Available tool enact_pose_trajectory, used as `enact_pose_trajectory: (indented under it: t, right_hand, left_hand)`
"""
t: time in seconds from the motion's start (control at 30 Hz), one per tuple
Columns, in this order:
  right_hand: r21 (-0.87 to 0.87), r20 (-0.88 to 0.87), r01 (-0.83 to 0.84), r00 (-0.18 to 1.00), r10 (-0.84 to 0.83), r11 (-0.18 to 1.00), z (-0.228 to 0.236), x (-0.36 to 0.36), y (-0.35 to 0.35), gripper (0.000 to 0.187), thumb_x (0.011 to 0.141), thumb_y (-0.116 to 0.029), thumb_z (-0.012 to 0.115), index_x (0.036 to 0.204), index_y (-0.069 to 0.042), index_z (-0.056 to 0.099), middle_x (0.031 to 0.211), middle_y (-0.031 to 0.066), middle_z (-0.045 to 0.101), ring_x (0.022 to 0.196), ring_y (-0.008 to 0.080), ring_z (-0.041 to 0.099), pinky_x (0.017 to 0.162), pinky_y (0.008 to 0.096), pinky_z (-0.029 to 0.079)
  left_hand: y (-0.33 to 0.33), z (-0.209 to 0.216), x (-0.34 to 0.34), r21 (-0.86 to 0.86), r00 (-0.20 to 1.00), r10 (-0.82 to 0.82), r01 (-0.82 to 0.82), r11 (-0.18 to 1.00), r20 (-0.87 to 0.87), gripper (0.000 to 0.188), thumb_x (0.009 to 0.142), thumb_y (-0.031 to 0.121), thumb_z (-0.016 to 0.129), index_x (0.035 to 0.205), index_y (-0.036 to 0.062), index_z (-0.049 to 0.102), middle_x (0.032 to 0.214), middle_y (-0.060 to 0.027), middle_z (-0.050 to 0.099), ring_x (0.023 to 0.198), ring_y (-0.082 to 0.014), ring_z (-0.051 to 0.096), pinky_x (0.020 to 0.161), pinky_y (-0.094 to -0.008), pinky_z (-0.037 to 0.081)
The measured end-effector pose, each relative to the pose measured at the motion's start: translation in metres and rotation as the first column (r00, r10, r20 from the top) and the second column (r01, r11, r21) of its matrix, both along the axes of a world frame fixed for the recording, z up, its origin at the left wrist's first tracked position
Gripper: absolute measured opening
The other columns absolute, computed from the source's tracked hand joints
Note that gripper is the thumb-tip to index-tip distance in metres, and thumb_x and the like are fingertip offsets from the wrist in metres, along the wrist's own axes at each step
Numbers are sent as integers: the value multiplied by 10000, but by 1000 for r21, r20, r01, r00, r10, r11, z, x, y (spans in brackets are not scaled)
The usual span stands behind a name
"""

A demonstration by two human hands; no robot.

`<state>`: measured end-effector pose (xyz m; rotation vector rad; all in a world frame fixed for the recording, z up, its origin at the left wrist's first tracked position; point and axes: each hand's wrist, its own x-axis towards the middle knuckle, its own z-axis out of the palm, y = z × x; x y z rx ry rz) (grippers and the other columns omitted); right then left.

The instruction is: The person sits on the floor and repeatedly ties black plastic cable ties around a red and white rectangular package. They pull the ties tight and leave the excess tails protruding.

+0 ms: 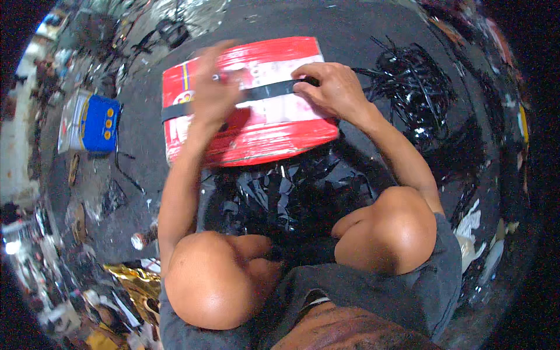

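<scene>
A red and white box (268, 146), wrapped in shiny clear film, lies in front of my knees. A flat black strap (269, 91) runs across its top from the left side. My right hand (335, 87) is closed on the strap near the box's right edge, pinching it between thumb and fingers. Over the left part of the box is my left hand (217, 93), smeared by motion; its fingers cannot be made out, nor whether it touches the strap. A loose tangle of black strapping (414, 87) lies to the right, and a length of it leads toward my right hand.
Shiny black plastic sheeting (280, 195) covers the floor between the box and my knees. A blue and white box (100, 123) stands at the left. Gold foil (137, 283) and mixed litter lie at lower left, white scraps (468, 233) at right.
</scene>
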<state>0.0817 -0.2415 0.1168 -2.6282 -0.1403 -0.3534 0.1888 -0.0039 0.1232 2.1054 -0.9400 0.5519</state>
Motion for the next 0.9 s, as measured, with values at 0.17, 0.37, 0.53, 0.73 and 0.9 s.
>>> enact_pose_trajectory:
  t: [0.17, 0.37, 0.53, 0.73, 0.9]
  right_hand:
    - [87, 70, 101, 992, -107, 991, -5, -8, -1, 420, 819, -339, 743, 1161, -140, 604, 912, 84, 738, 852, 325, 704, 746, 451, 550]
    - [-4, 187, 25, 982, -24, 1000, -9, -24, -29, 213, 821, -303, 733, 950, -135, 703, 900, 59, 684, 855, 272, 660, 735, 410, 537]
    - [-196, 293, 1, 954, 58, 981, -5, -29, -19, 198, 845, -281, 703, 959, -120, 707, 892, 68, 619, 841, 274, 631, 703, 399, 537]
    - [-69, 221, -49, 973, 63, 996, 1, -33, -16, 206, 823, -185, 744, 998, -77, 730, 886, 95, 608, 824, 286, 643, 712, 384, 523]
    - [1, 198, -18, 980, 17, 1000, 4, -33, -8, 173, 835, -217, 743, 956, -94, 739, 888, 87, 606, 794, 277, 651, 686, 395, 540]
  left_hand:
    - [-63, -36, -39, -149, 802, -313, 276, 950, -509, 392, 813, 12, 582, 1204, 17, 598, 999, -125, 680, 797, -137, 646, 720, -293, 538]
    - [-73, -43, -48, -119, 885, -299, 274, 954, -356, 232, 792, 78, 739, 1015, 25, 702, 892, -90, 650, 783, -180, 646, 694, -314, 522]
    - [-71, -37, -54, -32, 943, -191, 190, 981, -273, 171, 803, 125, 747, 960, 58, 746, 880, -106, 642, 799, -248, 661, 718, -356, 537]
    - [-74, -45, -54, -66, 962, -206, 198, 978, -177, 147, 806, 158, 742, 910, 57, 715, 875, -105, 630, 813, -279, 658, 721, -387, 540]
    - [-67, -40, -55, -96, 959, -228, 214, 972, -170, 119, 816, 150, 722, 902, 69, 706, 895, -89, 640, 847, -285, 657, 713, -391, 540]
